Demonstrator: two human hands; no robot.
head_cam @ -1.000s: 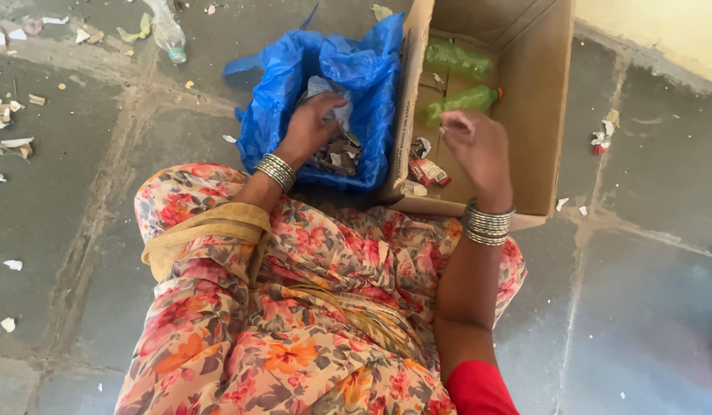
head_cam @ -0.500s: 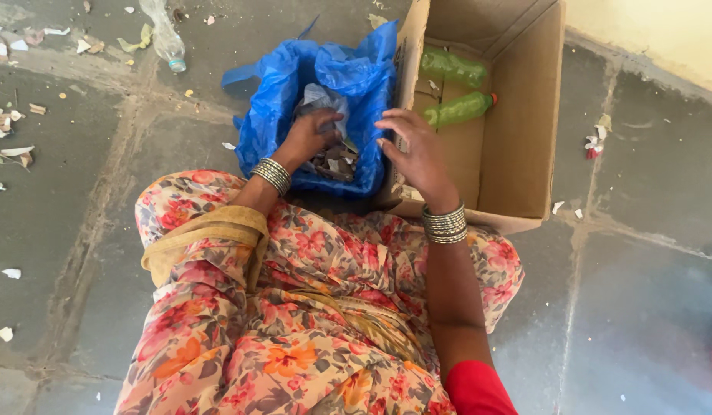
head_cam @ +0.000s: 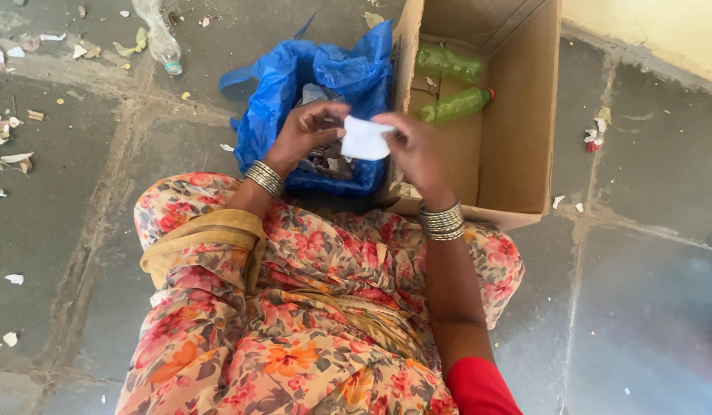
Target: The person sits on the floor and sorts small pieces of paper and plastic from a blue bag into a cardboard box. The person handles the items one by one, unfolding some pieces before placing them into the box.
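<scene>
A white piece of paper [head_cam: 364, 139] is held between both my hands above the blue plastic bag [head_cam: 279, 84]. My left hand [head_cam: 306, 127] pinches its left edge and my right hand [head_cam: 413, 146] grips its right side. The bag lies open on the stone floor with scraps of paper and waste [head_cam: 325, 160] inside it. Right of the bag stands an open cardboard box [head_cam: 525, 115] with two green plastic bottles [head_cam: 452, 104] lying in it.
A clear plastic bottle [head_cam: 160, 38] lies on the floor at the upper left. Torn paper scraps [head_cam: 6, 131] are scattered along the left. More small scraps [head_cam: 596, 137] lie right of the box. A pale wall [head_cam: 663, 31] runs behind the box.
My right hand left the box and came over to the bag. My left hand lifted a white piece of paper out of the bag, and both hands now hold it.
</scene>
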